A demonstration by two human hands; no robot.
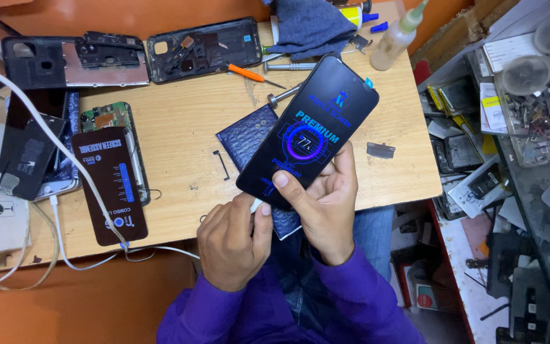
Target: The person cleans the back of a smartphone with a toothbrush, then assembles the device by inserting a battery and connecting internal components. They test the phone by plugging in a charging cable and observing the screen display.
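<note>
Gripping a phone screen point(310, 130), both hands point(275, 223) hover over a cluttered wooden workbench point(186, 127).

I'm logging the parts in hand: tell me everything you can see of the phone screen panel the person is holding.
The screen panel is a thin, glossy black slab with rounded corners, its face covered by a film printed in blue and purple with a round emblem. It is held tilted above the wooden table, top end up and to the right. The right hand grips its lower end, thumb on the face. The left hand pinches something small and white at its bottom edge.
</note>
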